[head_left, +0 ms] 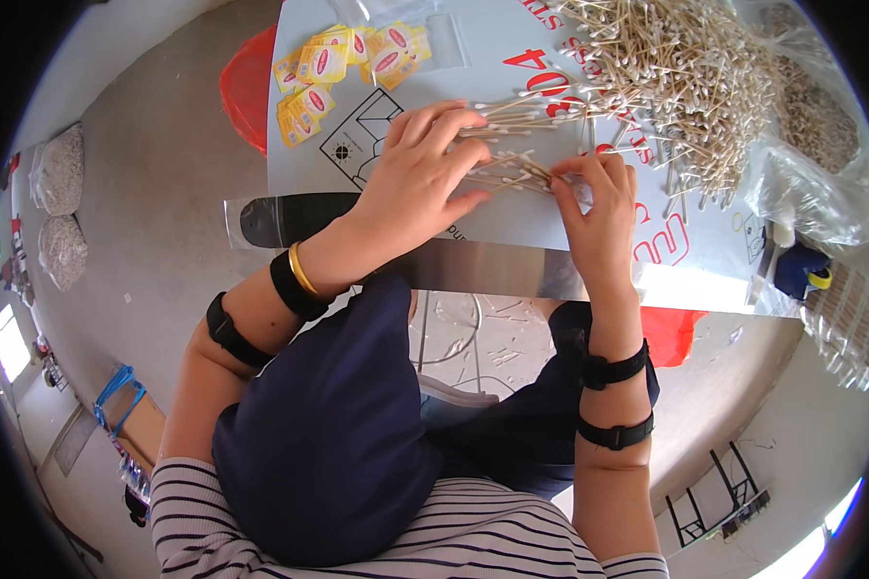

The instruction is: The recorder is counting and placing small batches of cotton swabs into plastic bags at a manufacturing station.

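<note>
Both my hands work low over a table (319, 179) covered in printed grey film. My left hand (410, 164) is palm down, thumb and fingers apart, with its fingertips at the ends of loose cotton swabs (517, 121). Between my two hands lies a small bunch of cotton swabs (512, 172), roughly side by side. My right hand (599, 207) is closed, pinching the right end of that bunch between thumb and fingers. Beyond it spreads a large heap of cotton swabs (686, 77), some strewn toward my hands.
Yellow-and-white printed packets (323, 60) lie at the far left, beside a clear plastic bag (439, 43). A black rounded strip (294, 220) lies at the near left edge. Clear plastic bags (811, 193) crowd the right side. Red plastic (251, 92) hangs past the left edge.
</note>
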Motion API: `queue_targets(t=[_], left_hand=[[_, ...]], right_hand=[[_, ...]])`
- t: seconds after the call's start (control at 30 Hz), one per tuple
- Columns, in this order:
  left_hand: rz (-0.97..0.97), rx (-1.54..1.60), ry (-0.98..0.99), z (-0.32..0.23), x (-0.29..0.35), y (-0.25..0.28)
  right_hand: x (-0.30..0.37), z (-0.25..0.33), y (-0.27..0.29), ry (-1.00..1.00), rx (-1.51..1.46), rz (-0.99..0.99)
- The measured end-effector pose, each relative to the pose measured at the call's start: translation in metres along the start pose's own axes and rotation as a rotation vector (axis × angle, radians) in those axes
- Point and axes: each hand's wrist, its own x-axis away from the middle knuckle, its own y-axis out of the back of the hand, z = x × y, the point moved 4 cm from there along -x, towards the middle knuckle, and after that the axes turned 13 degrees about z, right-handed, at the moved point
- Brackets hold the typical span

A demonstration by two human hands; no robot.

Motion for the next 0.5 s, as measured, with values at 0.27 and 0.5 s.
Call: queue_targets(t=[0.27,0.5], left_hand=[[-0.052,-0.052,0.034,0.013,0.015,0.011],[-0.059,-0.054,0.029,0.016,0.016,0.012]], right_hand=[[-0.012,0.019,-0.006,0.104,-0.038,0.049],[0.002,0.014,0.005,0.069,-0.002,-0.016]])
